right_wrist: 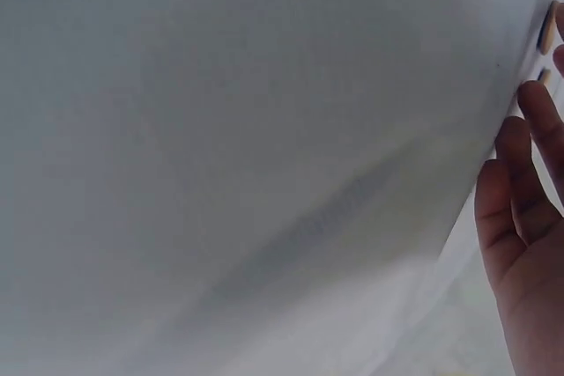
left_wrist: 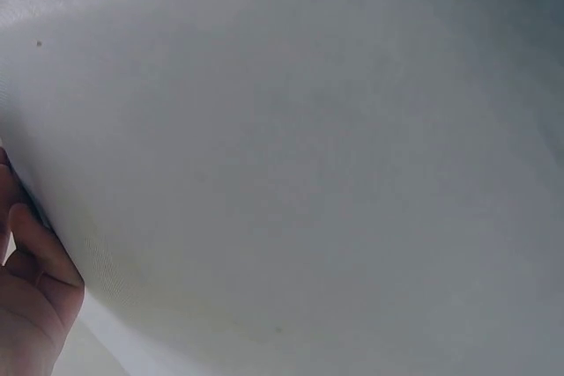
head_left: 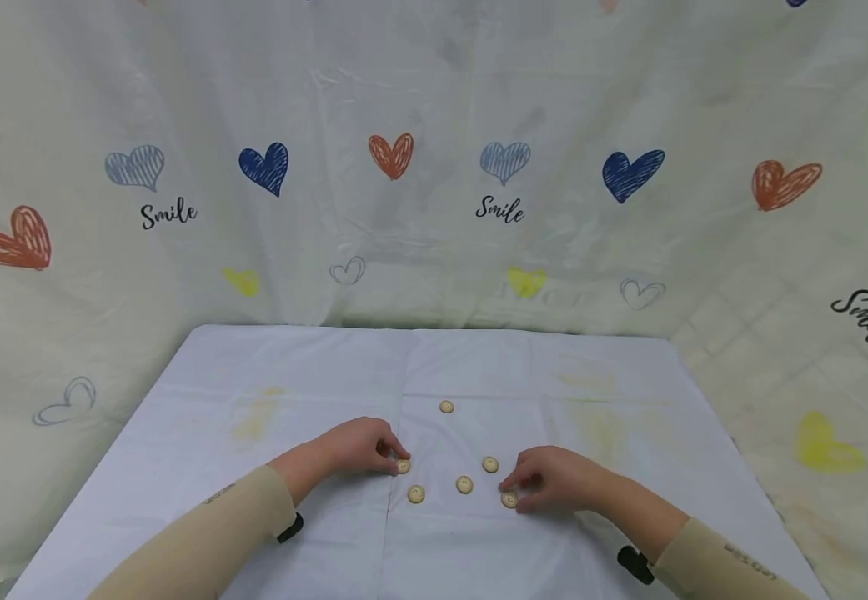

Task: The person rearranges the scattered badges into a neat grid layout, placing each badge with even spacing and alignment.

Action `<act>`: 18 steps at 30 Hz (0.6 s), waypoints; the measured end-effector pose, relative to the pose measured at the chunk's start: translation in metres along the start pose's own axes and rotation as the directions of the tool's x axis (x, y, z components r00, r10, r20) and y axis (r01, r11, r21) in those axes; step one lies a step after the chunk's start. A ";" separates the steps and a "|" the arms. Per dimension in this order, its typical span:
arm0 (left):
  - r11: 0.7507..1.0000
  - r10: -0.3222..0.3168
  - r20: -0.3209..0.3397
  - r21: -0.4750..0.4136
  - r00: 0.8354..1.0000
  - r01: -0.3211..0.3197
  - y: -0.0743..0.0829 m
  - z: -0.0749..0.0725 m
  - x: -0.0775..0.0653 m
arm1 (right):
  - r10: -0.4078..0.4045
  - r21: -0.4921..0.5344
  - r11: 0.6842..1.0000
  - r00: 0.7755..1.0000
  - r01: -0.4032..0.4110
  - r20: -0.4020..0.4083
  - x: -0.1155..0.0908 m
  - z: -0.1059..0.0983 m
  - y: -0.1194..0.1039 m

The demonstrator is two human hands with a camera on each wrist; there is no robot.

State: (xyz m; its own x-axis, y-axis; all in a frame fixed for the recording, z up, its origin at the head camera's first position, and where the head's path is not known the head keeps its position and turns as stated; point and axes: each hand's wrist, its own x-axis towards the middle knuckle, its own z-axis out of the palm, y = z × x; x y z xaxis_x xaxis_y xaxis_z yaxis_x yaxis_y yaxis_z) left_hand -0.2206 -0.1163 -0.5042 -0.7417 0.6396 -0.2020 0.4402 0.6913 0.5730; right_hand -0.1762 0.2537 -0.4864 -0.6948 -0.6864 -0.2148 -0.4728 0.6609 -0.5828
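Near the middle of the white-covered table, my left hand (head_left: 364,445) pinches a round wooden button (head_left: 403,466) at its edge, low over the cloth. On the other side, thumb and fingers of my right hand (head_left: 554,478) grip the edges of another wooden button (head_left: 509,499). More pale buttons lie flat between the hands: a front-left button (head_left: 415,494), a middle button (head_left: 464,484) and a button near the right fingers (head_left: 489,464). The left wrist view has only part of the left hand (left_wrist: 40,292); the right wrist view catches the right fingers (right_wrist: 498,217) beside a button seen edge-on (right_wrist: 546,31).
A single button (head_left: 446,407) lies farther back on the tabletop. White cloth with creases and faint yellow marks covers the table (head_left: 313,358). Behind and around it hangs a pale curtain (head_left: 434,83) printed with hearts and "Smile".
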 end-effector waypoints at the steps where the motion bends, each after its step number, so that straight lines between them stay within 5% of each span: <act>1: 1.000 -0.002 -0.001 0.000 1.000 0.002 0.000 0.000 0.000 | 0.000 -0.011 1.000 1.000 0.000 0.007 0.000 0.001 0.000; 18: 0.999 -0.006 0.002 0.033 1.000 0.006 0.002 -0.001 0.001 | -0.035 -0.104 0.994 0.999 0.035 0.006 0.002 0.003 0.001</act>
State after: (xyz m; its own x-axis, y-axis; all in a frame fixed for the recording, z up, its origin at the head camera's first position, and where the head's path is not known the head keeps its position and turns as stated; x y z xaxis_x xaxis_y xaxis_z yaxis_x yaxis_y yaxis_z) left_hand -0.2210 -0.1149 -0.5028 -0.7435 0.6359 -0.2070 0.4521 0.7060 0.5451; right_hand -0.1767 0.2516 -0.4893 -0.6746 -0.7109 -0.1990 -0.5510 0.6642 -0.5052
